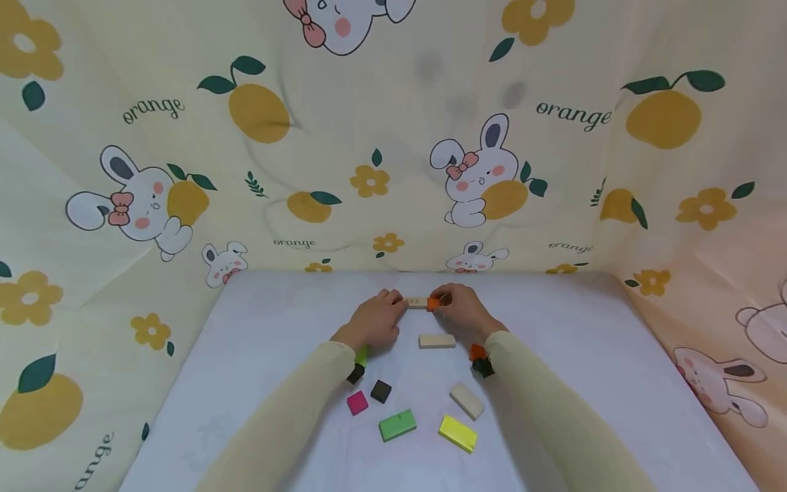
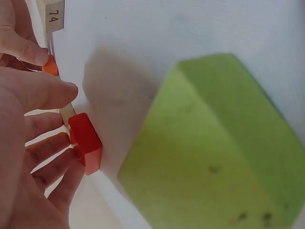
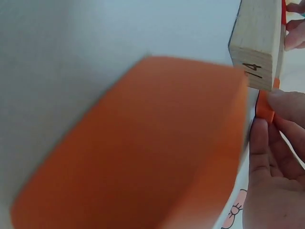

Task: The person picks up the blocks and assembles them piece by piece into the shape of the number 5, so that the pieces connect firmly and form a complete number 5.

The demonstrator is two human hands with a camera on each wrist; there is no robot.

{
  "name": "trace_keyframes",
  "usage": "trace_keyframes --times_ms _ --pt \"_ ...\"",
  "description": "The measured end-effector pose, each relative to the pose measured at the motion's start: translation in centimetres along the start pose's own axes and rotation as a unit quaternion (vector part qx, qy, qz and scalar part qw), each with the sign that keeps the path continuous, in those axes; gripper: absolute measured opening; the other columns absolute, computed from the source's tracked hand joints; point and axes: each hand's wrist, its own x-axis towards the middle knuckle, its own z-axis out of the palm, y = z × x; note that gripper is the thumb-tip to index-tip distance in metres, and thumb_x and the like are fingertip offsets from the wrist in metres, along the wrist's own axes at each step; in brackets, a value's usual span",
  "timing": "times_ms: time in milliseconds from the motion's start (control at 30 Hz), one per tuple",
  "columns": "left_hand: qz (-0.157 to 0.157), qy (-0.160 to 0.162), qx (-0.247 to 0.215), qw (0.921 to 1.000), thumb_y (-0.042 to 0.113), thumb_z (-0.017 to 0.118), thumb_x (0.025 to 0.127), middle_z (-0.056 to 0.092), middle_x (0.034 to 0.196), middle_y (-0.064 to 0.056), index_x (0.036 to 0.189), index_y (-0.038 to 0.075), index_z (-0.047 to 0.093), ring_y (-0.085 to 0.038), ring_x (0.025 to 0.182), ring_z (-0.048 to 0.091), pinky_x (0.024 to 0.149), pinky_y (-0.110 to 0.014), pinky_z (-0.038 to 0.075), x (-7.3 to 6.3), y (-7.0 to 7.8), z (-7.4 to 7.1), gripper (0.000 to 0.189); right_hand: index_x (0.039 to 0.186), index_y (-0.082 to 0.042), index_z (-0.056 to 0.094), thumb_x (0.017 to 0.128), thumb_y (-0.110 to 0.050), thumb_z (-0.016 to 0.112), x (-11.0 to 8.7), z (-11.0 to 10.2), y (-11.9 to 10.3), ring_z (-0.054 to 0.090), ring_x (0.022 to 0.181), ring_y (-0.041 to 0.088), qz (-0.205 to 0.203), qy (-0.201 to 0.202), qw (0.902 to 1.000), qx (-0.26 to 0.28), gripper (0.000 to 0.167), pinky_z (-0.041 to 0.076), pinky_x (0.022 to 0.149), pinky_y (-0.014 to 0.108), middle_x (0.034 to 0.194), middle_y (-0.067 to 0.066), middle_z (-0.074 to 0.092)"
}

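Far back on the white table, a pale wooden block (image 1: 417, 303) lies crosswise between both hands. My left hand (image 1: 376, 320) is at its left end, fingers fairly straight and touching a red block (image 2: 86, 143); its thumb stands apart from that block. The red block is hidden behind the hand in the head view. At the right end, my right hand (image 1: 462, 309) pinches a small orange block (image 1: 433, 304) between thumb and fingers, against or very close to the wooden block. Nearer to me lies another wooden block (image 1: 436, 342), marked 74 in the wrist views.
By the left wrist are a lime-green block (image 1: 361, 355) and a black block (image 1: 355, 373). Under the right forearm lie an orange block (image 1: 477, 352) and a dark block (image 1: 484, 367). Closer are a black cube (image 1: 380, 391), pink cube (image 1: 357, 403), green block (image 1: 397, 425), yellow block (image 1: 458, 434) and wooden block (image 1: 466, 400).
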Motion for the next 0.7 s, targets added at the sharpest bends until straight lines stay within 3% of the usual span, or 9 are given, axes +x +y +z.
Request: trace_keyframes --times_ms 300,700 --pt "0.001 0.005 0.019 0.9998 0.021 0.066 0.103 0.054 0.153 -0.005 0.158 0.012 0.056 -0.023 0.131 0.051 0.113 -0.037 0.048 -0.3 0.04 0.46 0.057 0.128 -0.008 0.077 0.099 -0.008 0.079 -0.85 0.28 -0.23 0.063 0.102 0.027 -0.033 0.016 0.9993 0.004 0.03 0.054 0.097 0.045 0.116 0.007 0.071" --pt "0.005 0.001 0.025 0.9997 0.021 0.068 0.102 0.053 0.153 -0.006 0.159 0.011 0.053 -0.024 0.132 0.05 0.114 -0.038 0.046 -0.26 0.27 0.26 0.06 0.134 -0.009 0.073 0.1 -0.007 0.076 -0.82 0.62 0.31 0.062 0.107 0.028 -0.019 0.025 0.9993 0.021 0.035 0.053 0.1 0.046 0.12 0.008 0.07"
